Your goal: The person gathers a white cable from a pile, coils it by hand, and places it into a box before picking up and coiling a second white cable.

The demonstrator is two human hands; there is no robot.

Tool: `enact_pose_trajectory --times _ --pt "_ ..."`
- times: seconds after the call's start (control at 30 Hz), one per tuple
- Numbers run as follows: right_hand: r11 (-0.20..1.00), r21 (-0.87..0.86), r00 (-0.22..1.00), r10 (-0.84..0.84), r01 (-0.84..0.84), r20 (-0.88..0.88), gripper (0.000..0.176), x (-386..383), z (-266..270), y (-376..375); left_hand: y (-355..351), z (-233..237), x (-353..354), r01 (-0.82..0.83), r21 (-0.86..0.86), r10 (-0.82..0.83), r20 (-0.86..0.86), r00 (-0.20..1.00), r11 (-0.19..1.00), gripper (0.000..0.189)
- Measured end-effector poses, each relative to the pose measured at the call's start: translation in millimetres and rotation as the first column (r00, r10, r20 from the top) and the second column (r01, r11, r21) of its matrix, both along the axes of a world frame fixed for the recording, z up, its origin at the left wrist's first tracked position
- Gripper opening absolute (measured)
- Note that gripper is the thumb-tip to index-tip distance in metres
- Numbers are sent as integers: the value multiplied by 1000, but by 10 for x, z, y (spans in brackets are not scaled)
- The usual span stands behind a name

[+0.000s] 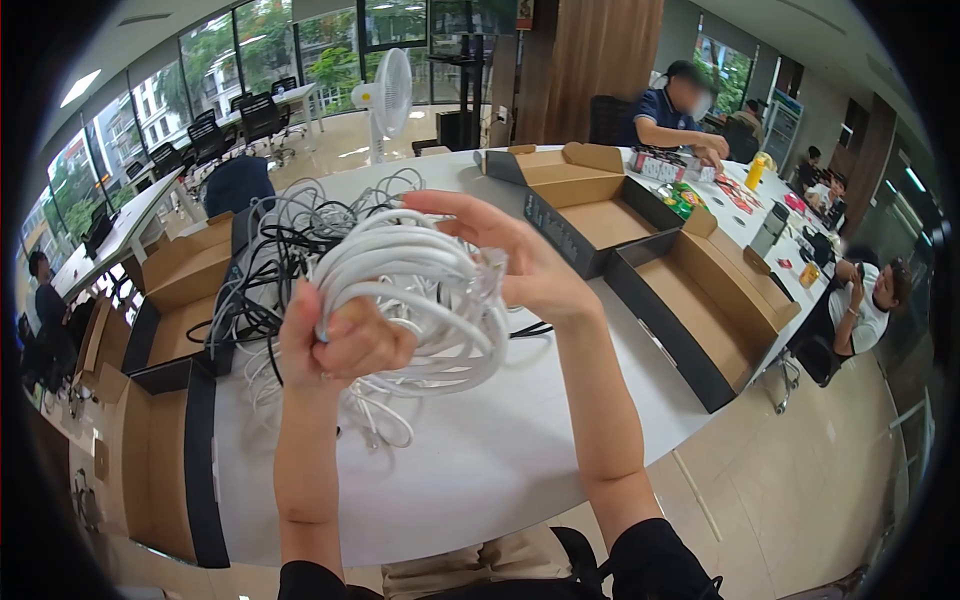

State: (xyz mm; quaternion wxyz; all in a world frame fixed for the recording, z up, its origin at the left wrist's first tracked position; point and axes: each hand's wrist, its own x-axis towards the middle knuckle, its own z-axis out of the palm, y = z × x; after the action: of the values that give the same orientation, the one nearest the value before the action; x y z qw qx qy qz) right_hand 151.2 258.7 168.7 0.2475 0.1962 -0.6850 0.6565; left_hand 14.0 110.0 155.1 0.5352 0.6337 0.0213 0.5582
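Note:
A thick coil of white cable [400,255] is held up above the table. My left hand [345,335] is closed around the coil's left side, fingers wrapped over the strands. My right hand [520,255] curves over the coil's upper right, its fingers reaching across the top; its thumb is partly hidden. Beside the right palm is a clear plastic piece [490,270], too blurred to name. Behind and below the coil lies a tangled heap of black cables [285,240] and grey-white cables [300,200]. Some white strands [390,425] hang below my hands.
Open black cardboard boxes with brown insides stand left [205,460] and right [690,330] on the white table [420,510]. Across it, a person [665,115] handles small packages near a yellow bottle [755,172]. Another person [870,305] sits at right. A white fan [390,95] stands behind.

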Motion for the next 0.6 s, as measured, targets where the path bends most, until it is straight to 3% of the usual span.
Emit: enact_pose_trajectory --times 0.13,0.17,0.23,0.37,0.47,0.5,0.6 --pt "996 -84 985 22 -8 173 69 167 69 -43 -20 -2 21 -4 -82 5 19 1000 997 39" --pt "992 -16 986 125 -124 113 48 151 24 47 5 -11 18 2 -87 0 21 1000 996 39" --pt "998 8 988 66 -68 141 44 186 16 115 22 -7 45 11 -115 -5 56 998 993 37" --pt "998 30 986 -64 60 154 30 172 30 115 27 69 117 -174 -241 204 102 974 955 33" --pt "984 77 980 -167 159 108 24 208 66 88 35 111 179 -411 -267 426 -4 905 872 35" --pt "976 96 973 -207 198 101 24 221 70 94 62 98 152 -406 -247 423 14 906 880 31" --pt "925 180 931 -354 334 93 23 250 121 26 112 109 287 -714 -312 751 -2 661 627 22"
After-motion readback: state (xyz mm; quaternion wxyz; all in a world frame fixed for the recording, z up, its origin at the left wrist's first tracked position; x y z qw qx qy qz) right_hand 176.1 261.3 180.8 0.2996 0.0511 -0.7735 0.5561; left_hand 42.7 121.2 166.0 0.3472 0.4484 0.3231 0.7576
